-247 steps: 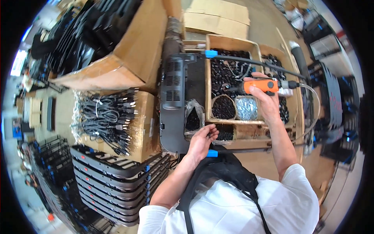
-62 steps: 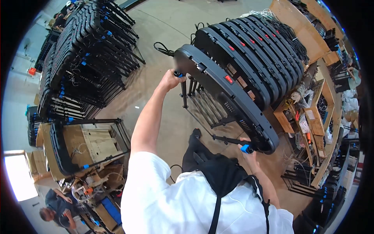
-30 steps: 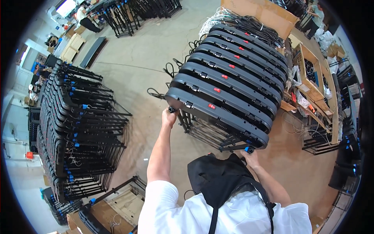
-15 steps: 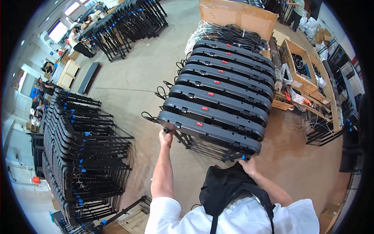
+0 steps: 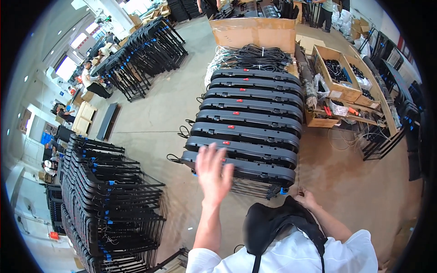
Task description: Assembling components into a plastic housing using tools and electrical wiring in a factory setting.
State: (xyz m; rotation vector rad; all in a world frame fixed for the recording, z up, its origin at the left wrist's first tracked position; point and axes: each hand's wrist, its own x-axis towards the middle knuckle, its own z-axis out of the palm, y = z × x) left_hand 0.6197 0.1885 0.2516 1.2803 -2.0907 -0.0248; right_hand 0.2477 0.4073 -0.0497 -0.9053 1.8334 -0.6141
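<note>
In front of me stands a row of long black housings with rounded ends, red switches and thin dark legs below. My left hand [image 5: 214, 175] is raised over the left part of the nearest housing [image 5: 259, 173], fingers spread and holding nothing. It partly hides that housing's red switch. Beside the right end of the row, my right hand [image 5: 307, 199] is a little apart from a blue clip [image 5: 284, 191] on the legs. Its fingers are loosely bent with small gaps, and nothing shows in them. Black cable loops [image 5: 183, 131] stick out at the row's left side.
Bundled black cables [image 5: 259, 57] lie behind the row, before a cardboard panel [image 5: 252, 34]. More black frames stand at left [image 5: 82, 195] and far left [image 5: 136, 59]. A wooden bin [image 5: 337, 75] of dark parts is at right. A person [image 5: 91, 82] works at far left.
My left hand has let go of the nearest unit's left end and risen above it. My right hand has come off the blue clip. The view has shifted, showing the row lower and further left.
</note>
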